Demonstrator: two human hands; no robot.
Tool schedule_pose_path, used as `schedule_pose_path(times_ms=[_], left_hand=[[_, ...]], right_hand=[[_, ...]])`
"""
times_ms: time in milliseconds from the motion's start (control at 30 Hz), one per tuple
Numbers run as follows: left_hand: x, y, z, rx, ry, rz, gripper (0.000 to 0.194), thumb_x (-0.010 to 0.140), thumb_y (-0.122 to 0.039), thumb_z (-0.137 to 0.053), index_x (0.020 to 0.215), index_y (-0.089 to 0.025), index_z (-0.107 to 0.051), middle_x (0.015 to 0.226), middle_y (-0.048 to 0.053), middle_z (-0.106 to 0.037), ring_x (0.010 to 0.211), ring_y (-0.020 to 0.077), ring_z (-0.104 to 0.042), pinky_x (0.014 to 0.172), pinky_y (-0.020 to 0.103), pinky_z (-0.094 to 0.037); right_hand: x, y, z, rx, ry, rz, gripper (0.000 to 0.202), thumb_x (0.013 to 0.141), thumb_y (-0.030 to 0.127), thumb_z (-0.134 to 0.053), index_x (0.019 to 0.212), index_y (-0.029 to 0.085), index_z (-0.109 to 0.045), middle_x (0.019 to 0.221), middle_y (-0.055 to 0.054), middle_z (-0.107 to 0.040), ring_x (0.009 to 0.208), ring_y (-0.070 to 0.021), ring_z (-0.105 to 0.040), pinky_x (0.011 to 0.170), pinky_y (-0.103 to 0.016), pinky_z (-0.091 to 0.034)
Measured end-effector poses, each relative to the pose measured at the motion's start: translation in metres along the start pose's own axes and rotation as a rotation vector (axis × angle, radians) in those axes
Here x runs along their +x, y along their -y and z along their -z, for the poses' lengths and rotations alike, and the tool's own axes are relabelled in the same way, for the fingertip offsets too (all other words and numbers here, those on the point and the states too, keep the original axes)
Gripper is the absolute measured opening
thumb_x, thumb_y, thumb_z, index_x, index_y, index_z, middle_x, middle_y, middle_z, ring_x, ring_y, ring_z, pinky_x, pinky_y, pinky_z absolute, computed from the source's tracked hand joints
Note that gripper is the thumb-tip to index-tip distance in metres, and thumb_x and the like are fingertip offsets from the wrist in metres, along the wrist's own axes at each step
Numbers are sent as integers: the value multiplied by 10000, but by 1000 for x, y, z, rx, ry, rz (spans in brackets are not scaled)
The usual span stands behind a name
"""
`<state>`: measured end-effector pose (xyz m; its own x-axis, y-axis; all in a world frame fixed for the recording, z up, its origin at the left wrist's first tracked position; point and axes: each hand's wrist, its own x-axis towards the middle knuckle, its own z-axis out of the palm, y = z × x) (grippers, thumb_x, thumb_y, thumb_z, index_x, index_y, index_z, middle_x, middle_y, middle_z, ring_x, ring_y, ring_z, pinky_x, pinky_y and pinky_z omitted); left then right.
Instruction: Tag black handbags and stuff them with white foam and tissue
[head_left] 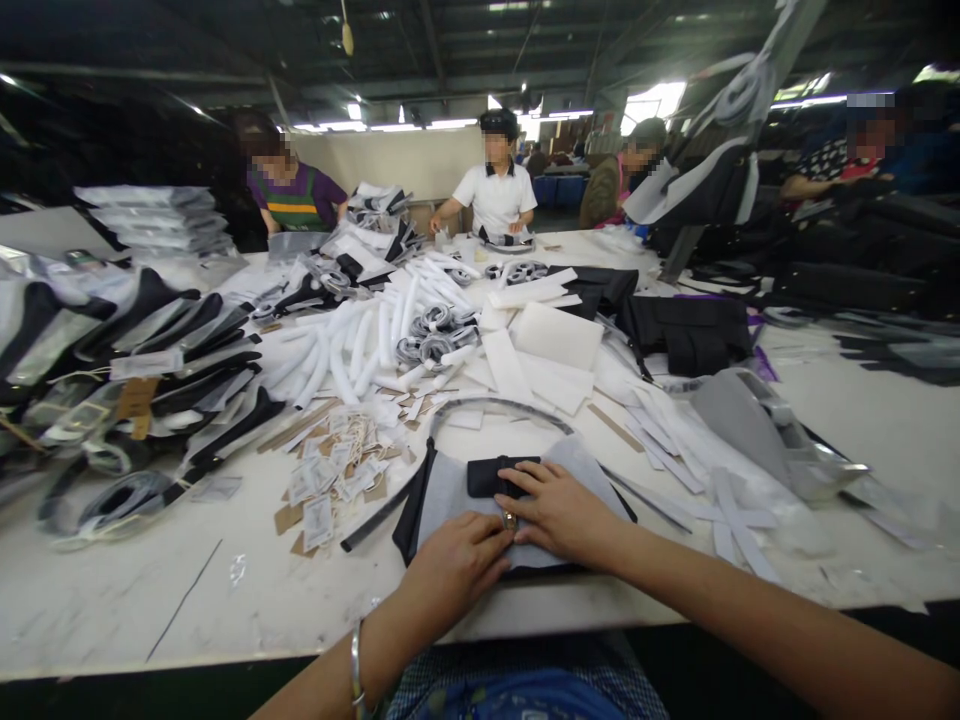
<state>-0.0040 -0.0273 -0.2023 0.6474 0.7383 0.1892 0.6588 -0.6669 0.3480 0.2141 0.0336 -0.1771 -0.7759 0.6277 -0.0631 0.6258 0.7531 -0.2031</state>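
In front of me on the table lies a black handbag (409, 515), with a pale grey-white protective sheet (446, 490) over its front. A black flap piece (484, 477) shows at its middle, with a small gold-coloured metal clasp (510, 520) below. My left hand (461, 560) has its fingers bent and pressed together at the clasp; its grip is partly hidden. Stretched out, the fingers of my right hand (562, 510) lie over the flap and the sheet, touching the clasp's right side. Behind the bag arches its wrapped handle (499, 405).
Paper tags with strings (337, 470) lie left of the bag. Beyond are white foam tubes (345, 355), foam sheets (559, 340) and coiled straps (431, 335). Wrapped bags (165, 330) are heaped at left. A grey plastic-wrapped piece (750, 420) lies right. Several people work farther back.
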Motion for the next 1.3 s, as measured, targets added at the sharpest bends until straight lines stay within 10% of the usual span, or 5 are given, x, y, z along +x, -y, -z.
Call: schedule_pose_path(times_ms=[200, 367, 567, 1033, 1300], left_hand=[[1, 0, 3, -22, 19, -26, 343, 961, -230, -558, 1302, -213, -579, 1204, 62, -677, 1059, 223, -618, 925, 379, -545], [0, 0, 4, -45, 4, -11, 376, 967, -242, -542, 1342, -233, -558, 1223, 49, -678, 1064, 212, -623, 931, 357, -542], [-2, 0, 1, -35, -26, -9, 350, 945, -215, -563, 1294, -231, -591, 1175, 49, -686, 1032, 217, -639, 904, 362, -562], [-9, 8, -37, 405, -320, -171, 355, 1005, -160, -356, 1232, -171, -629, 1168, 92, -712, 1053, 240, -688, 912, 424, -582], [-16, 18, -52, 509, -398, -240, 411, 978, -111, -370, 1315, -156, -601, 1288, 62, -682, 1197, 186, -636, 1081, 340, -466]], right_hand=[[11, -14, 9, 40, -88, 199, 256, 964, 323, -606, 1204, 282, -684, 1300, -103, -636, 1230, -291, -526, 1151, -633, -137], [24, -22, 8, 184, -3, 367, 198, 978, 206, -557, 1027, 210, -748, 1044, -72, -717, 985, -201, -619, 906, -339, -481], [45, -29, 5, 228, 75, 330, 81, 895, 189, -685, 878, 212, -761, 876, -9, -716, 893, -148, -650, 807, -224, -493], [17, -9, 0, 343, -23, 55, 112, 840, 205, -725, 951, 195, -729, 939, -27, -720, 916, -181, -650, 807, -248, -491], [67, -101, 42, 386, -321, -373, 286, 1035, 294, -439, 1120, 168, -681, 1075, -77, -719, 1005, -204, -664, 923, -365, -519]])
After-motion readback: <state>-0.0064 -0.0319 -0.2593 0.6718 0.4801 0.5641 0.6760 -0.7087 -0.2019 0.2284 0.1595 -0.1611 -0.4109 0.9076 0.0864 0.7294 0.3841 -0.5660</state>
